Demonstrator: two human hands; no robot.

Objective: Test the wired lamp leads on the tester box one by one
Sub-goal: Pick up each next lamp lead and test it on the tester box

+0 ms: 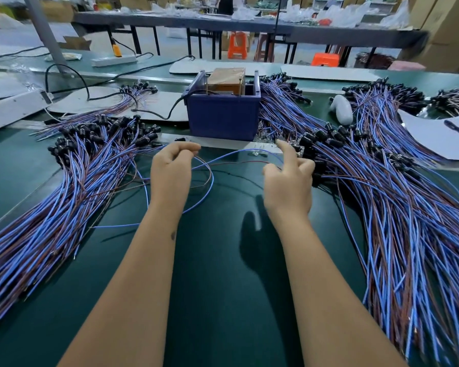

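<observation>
In the head view both bare forearms reach forward from the bottom edge over the dark green bench mat point(217, 274), roughly parallel, wrists slightly raised. The left hand point(171, 173) is seen from the back, knuckles up, its fingers curled in toward the thumb and pinching the blue lead point(210, 186) and brown lead point(239, 162) of a single lamp wire; the blue lead loops down and around below that hand before running out to the left. The right hand point(289, 181) is tilted with its thumb side up: the index finger points forward toward the tester, the other fingers are loosely curled, and the thin brown lead runs to its thumb, where it appears pinched, though the exact contact is too small to tell for certain.

The tester box point(223, 115), a dark blue bin with a brownish block standing in its top, sits on the mat just beyond the two hands, between them, with a black cable point(170, 112) leading off its left side. A fanned pile of blue-and-brown lamp leads with black sockets point(72, 176) lies to the left of the left arm. A larger pile point(398, 207) spreads to the right of the right arm. A white sheet with a pen point(456, 133) lies at the far right.
</observation>
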